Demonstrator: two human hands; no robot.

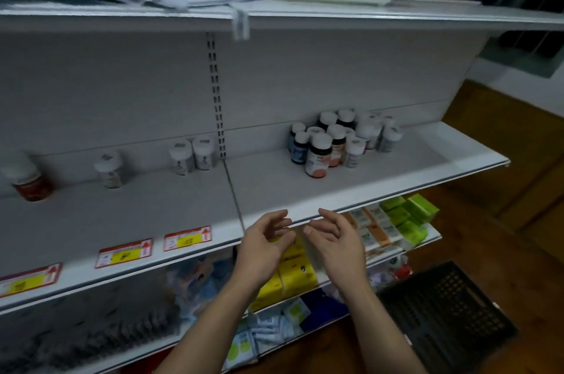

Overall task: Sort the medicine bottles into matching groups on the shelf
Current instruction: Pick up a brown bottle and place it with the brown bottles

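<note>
Both hands hover just in front of the edge of the white metal shelf point(274, 190). The left hand point(264, 247) and the right hand point(337, 241) face each other with fingers loosely spread, holding nothing and touching no bottle. By my reading the sorting has barely begun.

From the hands, at one o'clock against the back panel, stands the mixed cluster of white-capped medicine bottles point(338, 138). In it, dark amber bottles with salmon labels are packed against blue-labelled and pale grey ones. Between ten and eleven o'clock a pair of pale grey white-capped bottles point(193, 157) stands side by side. Further out at ten o'clock a single pale grey bottle point(108, 169) stands alone. Just above nine o'clock, at the frame's edge, is a red bottle with a white cap point(29, 181).

The next move likely calls for a reach up into the cluster. A grey bottle would come off its right side without toppling its neighbours, then go over to the pair.
</note>
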